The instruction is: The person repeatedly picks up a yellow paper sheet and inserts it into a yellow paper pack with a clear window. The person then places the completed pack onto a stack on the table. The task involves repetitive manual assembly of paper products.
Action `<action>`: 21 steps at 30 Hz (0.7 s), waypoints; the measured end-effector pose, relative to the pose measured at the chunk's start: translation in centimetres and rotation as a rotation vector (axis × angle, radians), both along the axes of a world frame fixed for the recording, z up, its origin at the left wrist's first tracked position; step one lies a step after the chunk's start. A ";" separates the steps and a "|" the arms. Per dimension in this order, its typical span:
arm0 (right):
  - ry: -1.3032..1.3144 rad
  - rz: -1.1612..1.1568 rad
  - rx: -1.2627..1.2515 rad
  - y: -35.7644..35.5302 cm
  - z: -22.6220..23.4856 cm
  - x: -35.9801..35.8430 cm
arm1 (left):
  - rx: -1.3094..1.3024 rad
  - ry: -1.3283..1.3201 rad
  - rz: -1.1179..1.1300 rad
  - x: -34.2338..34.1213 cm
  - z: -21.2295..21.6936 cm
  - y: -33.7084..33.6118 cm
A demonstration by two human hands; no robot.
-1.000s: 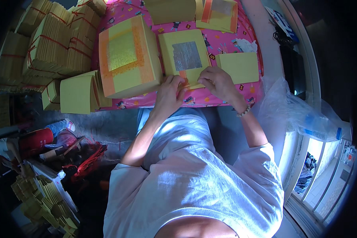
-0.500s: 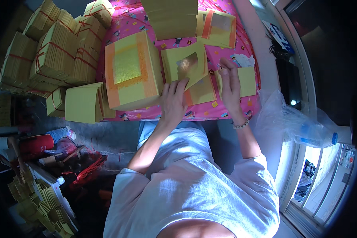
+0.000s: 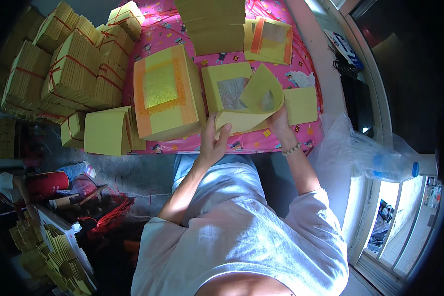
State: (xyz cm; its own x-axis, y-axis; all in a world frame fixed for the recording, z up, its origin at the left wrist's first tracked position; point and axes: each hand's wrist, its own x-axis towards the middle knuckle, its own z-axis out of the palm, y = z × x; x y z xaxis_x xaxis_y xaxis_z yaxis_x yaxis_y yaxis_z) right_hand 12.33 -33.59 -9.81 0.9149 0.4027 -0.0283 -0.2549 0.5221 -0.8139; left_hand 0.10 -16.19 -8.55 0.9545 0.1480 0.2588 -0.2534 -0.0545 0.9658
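A sheet of yellow joss paper (image 3: 246, 118) is raised and curled between my hands, its upper corner bent over. My left hand (image 3: 214, 143) pinches its near left end between thumb and fingers. On the right, my right hand (image 3: 280, 124) grips the curled side, with the fingertips partly hidden behind the paper. Beneath and beyond it lies flat joss paper with a silver foil square (image 3: 231, 93). A tall stack of joss paper (image 3: 195, 93), with gold foil and orange bands on its top sheet, stands just left of my left hand.
A pink patterned cloth (image 3: 217, 60) covers the table. Another tall yellow stack (image 3: 212, 29) and foil-faced sheets (image 3: 276, 44) lie farther back. Plain yellow paper (image 3: 303, 106) sits at the right. Bundles tied with red string (image 3: 71, 64) crowd the left; another person (image 3: 15, 190) is at lower left.
My right hand has moved left from beside the plain paper onto the joss paper. The sheet is now lifted and curled, and my left hand has shifted slightly nearer my body.
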 end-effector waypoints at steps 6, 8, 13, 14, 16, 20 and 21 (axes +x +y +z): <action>0.245 -0.050 -0.118 1.3 3.2 -3.0 | 0.270 -0.186 0.094 3.1 -1.9 -0.3; 0.218 -0.015 -0.125 1.2 2.7 -2.8 | 0.255 -0.184 0.047 3.8 -2.3 -0.2; -0.073 0.068 -0.246 1.4 0.1 -1.9 | 0.035 -0.086 -0.058 4.4 -3.4 -0.5; -0.161 0.103 -0.263 1.4 -0.1 -1.7 | 0.023 -0.075 -0.047 4.4 -3.7 -0.6; -0.147 0.071 -0.250 1.6 -0.3 -1.6 | 0.082 -0.116 -0.019 4.8 -4.2 -0.4; 0.020 -0.047 -0.278 1.7 1.7 -2.9 | 0.119 -0.120 0.024 5.4 -3.8 -0.4; 0.017 -0.123 -0.240 1.5 0.9 -2.7 | 0.020 -0.096 0.026 5.6 -3.6 -0.6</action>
